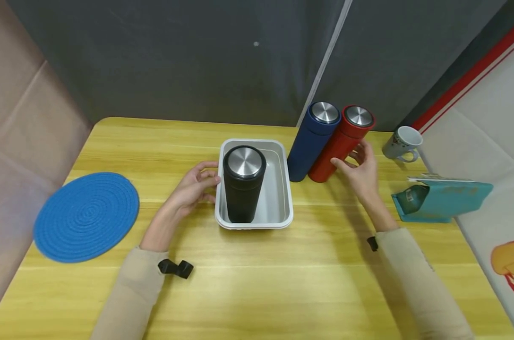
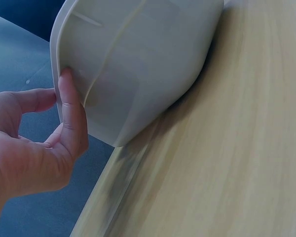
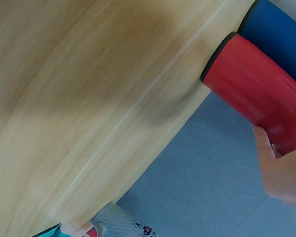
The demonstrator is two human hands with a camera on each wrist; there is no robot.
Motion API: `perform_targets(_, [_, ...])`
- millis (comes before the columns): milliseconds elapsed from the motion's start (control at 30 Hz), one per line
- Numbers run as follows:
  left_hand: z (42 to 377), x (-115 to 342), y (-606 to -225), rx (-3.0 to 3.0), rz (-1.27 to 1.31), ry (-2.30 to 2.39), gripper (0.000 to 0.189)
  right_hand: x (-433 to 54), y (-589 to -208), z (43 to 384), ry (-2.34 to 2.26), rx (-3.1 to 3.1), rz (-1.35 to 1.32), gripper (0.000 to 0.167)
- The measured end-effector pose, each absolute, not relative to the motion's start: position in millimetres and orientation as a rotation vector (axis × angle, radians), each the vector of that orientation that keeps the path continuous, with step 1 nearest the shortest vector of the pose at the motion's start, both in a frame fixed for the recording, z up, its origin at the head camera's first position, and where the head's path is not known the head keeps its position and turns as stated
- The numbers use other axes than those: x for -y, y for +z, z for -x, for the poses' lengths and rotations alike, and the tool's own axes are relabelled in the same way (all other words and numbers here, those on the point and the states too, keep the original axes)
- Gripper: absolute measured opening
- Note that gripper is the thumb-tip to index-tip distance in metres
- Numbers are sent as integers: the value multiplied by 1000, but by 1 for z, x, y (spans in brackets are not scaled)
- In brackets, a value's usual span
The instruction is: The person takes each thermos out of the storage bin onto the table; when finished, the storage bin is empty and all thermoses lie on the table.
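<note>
A pale rectangular tray (image 1: 275, 189) stands mid-table with a black thermos flask (image 1: 243, 200) upright inside, its steel lid facing up. My left hand (image 1: 193, 188) pinches the tray's left rim; in the left wrist view, the fingers (image 2: 73, 111) meet the rim and outer wall. To the right of the tray, a blue thermos flask (image 1: 308, 146) and a red thermos flask (image 1: 334, 150) stand side by side, close together. My right hand (image 1: 361, 172) grips the red flask from its right side, thumb in front. The other fingers are partly hidden behind it.
A round blue woven placemat (image 1: 89, 215) lies at the left of the wooden table (image 1: 257, 283). A mug (image 1: 399, 144) stands at the back right, with a teal stand-like object (image 1: 448, 200) in front of it. A dark grey panel (image 1: 197, 61) rises behind the table.
</note>
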State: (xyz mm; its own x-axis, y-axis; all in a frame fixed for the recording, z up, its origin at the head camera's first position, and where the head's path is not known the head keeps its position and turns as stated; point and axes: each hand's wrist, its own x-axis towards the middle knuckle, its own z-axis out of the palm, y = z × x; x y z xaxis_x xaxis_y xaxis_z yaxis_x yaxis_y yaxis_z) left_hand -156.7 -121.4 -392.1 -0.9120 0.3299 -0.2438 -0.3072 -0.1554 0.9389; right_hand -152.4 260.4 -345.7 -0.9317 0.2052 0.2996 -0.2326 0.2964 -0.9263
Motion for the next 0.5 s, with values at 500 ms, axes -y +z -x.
perform_targets(500, [156, 126, -394, -1741, -34, 2103, 48, -275, -368, 150, 1789, 2232, -65, 59])
